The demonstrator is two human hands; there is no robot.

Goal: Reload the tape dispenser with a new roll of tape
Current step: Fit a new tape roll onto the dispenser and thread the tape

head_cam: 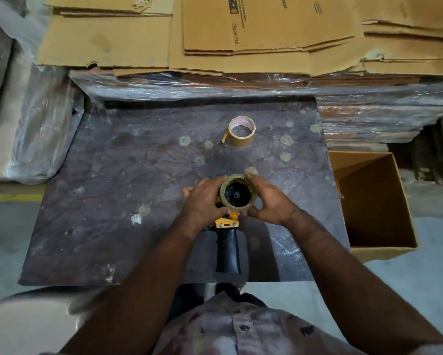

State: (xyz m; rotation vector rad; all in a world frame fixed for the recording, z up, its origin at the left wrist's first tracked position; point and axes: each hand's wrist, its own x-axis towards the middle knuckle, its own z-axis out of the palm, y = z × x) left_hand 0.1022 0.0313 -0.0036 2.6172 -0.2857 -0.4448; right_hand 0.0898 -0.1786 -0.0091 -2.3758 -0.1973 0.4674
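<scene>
A yellow tape dispenser [227, 222] with a black handle [228, 252] lies on the dark table [113, 201], its handle pointing toward me. A clear tape roll [237, 204] sits on its black hub. My left hand [202, 201] curls around the roll's left side and the dispenser frame. My right hand [269, 198] grips the roll from the right. A second, brown tape roll [241, 131] stands farther back on the table, a loose end sticking out at its left.
An open cardboard box [376, 201] stands on the floor to the right of the table. Flattened cartons [241, 34] on plastic-wrapped stacks [215, 85] fill the back. More wrapped bundles [23, 124] lie at the left.
</scene>
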